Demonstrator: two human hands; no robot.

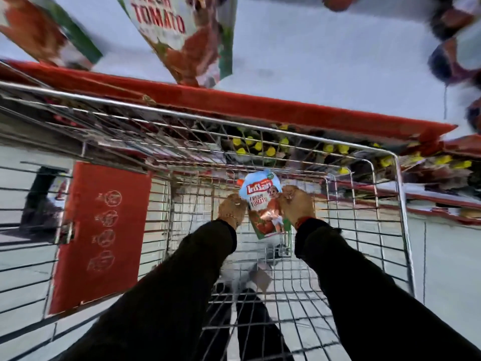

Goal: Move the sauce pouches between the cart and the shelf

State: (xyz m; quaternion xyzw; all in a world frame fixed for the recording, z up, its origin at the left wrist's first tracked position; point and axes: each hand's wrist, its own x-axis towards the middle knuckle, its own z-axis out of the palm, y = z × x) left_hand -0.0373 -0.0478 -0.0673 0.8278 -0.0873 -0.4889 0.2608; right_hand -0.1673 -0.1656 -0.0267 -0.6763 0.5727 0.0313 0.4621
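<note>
Sleeves in black run down into a wire shopping cart (400, 204). Left hand (231, 208) grips one edge of a tomato ketchup pouch (263, 201) (label facing up), held over the cart's basket; right hand (296, 204) grips the opposite edge.

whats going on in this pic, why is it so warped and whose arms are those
It is one picture from a wide-angle camera worn on a person's head, looking forward and down; that lens bends the edges. The two arms in dark sleeves are the wearer's own. Both hands hold a tomato pouch over a wire cart: the left hand pinches its left edge, the right hand grips its right edge. A red panel with printed symbols hangs on the cart's left side. Ahead is a store shelf with a red edge, and on it more pouches of the same kind, blurred.
</note>
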